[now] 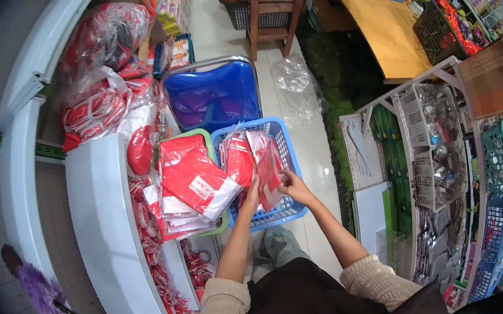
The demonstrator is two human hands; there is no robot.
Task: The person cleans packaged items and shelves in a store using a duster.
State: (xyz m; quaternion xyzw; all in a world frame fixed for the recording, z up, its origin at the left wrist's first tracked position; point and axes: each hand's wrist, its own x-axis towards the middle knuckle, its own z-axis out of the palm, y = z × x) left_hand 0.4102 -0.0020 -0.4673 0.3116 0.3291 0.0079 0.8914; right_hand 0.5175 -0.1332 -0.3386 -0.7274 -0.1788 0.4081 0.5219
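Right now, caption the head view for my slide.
Left hand and right hand hold a flat red plastic-wrapped packet over a blue plastic lattice basket, beside a green plastic basket.

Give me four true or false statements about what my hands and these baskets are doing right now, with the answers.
1. The left hand and right hand hold a red packet over the blue basket. True.
2. The blue basket is empty. False: more red packets lie in it.
3. A green basket with red packets in it sits right beside the blue basket, on the left-hand side. True.
4. The wooden stool farther up the aisle lies tipped on its side. False: it stands upright on its legs.
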